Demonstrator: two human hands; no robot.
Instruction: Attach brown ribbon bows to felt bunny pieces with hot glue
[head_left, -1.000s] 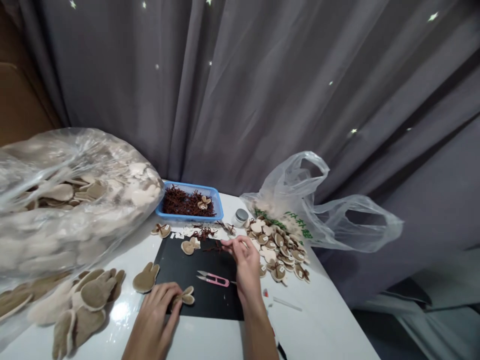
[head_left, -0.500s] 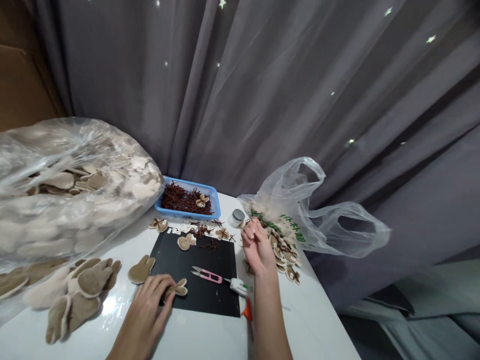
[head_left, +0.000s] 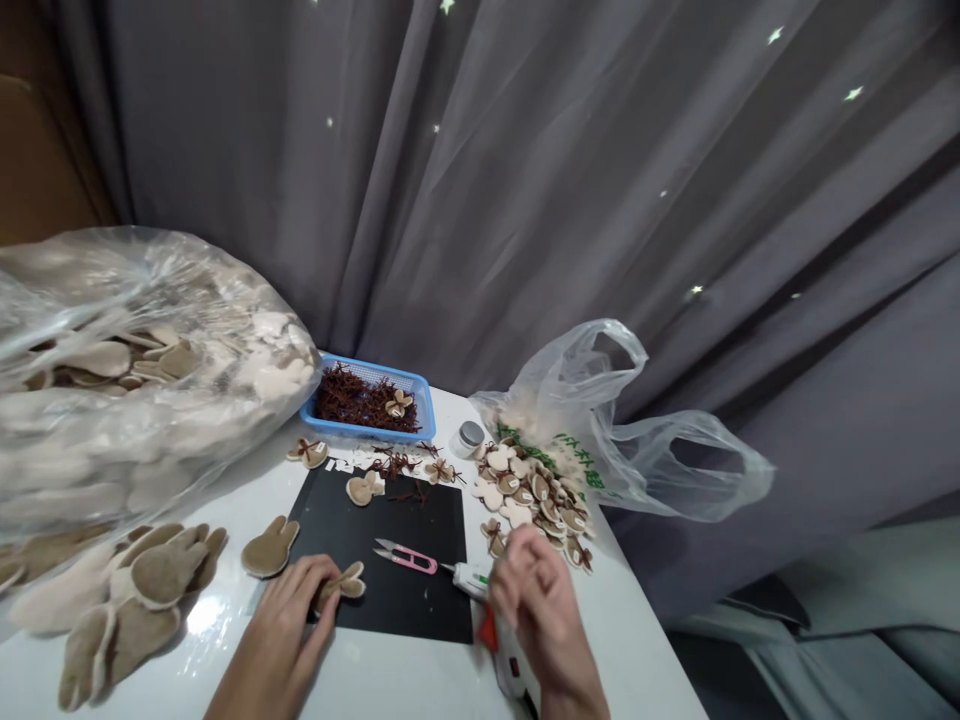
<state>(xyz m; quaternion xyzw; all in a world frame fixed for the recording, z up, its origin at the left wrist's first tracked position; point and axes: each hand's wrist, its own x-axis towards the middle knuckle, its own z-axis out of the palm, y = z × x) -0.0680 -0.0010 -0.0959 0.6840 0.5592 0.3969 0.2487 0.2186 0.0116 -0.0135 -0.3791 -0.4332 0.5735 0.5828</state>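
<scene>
Left hand (head_left: 289, 610) pinches a rabbit-shaped fabric piece (head_left: 349, 583) at the near-left corner of the black mat (head_left: 397, 612); my right hand (head_left: 536, 595) is half-curled by the glue gun (head_left: 469, 580), its hold unclear to me. I judge the step as taking up the gun, which calls for a firm grip clear of the pink snips (head_left: 416, 561) beyond.

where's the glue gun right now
In the head view, the glue gun is low, near the middle, across the black mat's right edge; its nozzle points toward the pink snips, and the right hand is close on its right.
</scene>
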